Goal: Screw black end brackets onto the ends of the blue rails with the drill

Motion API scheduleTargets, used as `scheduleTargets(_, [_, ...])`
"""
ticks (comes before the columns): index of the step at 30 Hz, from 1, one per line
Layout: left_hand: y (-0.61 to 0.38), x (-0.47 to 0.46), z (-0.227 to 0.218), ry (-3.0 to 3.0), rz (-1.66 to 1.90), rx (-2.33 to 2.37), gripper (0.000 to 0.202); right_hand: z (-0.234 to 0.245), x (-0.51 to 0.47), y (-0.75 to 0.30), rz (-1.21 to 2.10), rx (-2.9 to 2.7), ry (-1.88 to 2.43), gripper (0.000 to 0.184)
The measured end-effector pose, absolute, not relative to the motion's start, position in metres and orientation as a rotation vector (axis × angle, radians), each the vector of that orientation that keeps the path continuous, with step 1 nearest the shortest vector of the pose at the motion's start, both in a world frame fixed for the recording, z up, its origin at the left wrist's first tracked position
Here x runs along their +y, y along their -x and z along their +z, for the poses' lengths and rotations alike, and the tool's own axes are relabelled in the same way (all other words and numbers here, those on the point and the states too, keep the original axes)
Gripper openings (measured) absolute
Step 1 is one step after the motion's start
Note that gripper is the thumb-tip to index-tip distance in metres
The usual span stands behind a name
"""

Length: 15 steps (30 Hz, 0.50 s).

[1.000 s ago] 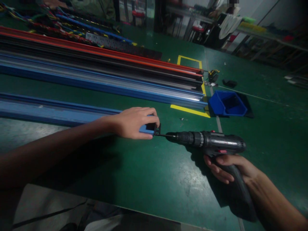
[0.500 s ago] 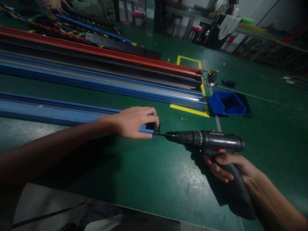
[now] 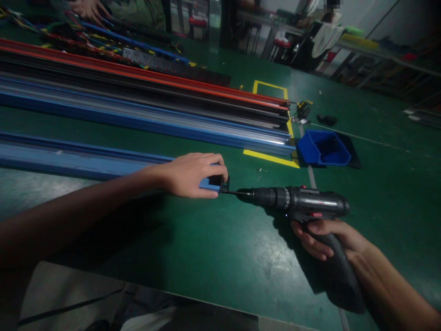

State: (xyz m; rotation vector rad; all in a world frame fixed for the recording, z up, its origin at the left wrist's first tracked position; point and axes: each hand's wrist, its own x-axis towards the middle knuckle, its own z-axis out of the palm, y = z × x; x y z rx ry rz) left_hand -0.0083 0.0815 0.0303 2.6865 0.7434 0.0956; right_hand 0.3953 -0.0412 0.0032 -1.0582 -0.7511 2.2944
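Left hand [image 3: 189,175] around blue rail [image 3: 96,161]; right hand [image 3: 349,239] around drill [image 3: 310,203], bit [image 3: 237,193] at black end piece [image 3: 225,184]

The room is dim. Light shines on the green worktop [image 3: 213,248]. Far back are a pale wall [image 3: 361,14] and stools with red tops [image 3: 198,21].

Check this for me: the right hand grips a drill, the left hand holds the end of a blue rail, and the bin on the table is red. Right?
Not quite: the head view shows the bin is blue, not red. The right hand does grip a drill, and the left hand holds the end of a blue rail.
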Motion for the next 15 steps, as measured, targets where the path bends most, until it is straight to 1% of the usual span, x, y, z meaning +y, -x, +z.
scheduleTargets(15, [0.0078, 0.0815, 0.0304, -2.683, 0.091, 0.742, 0.034, 0.0026, -0.0400, -0.3942, 2.324, -0.753, 0.999, 0.025])
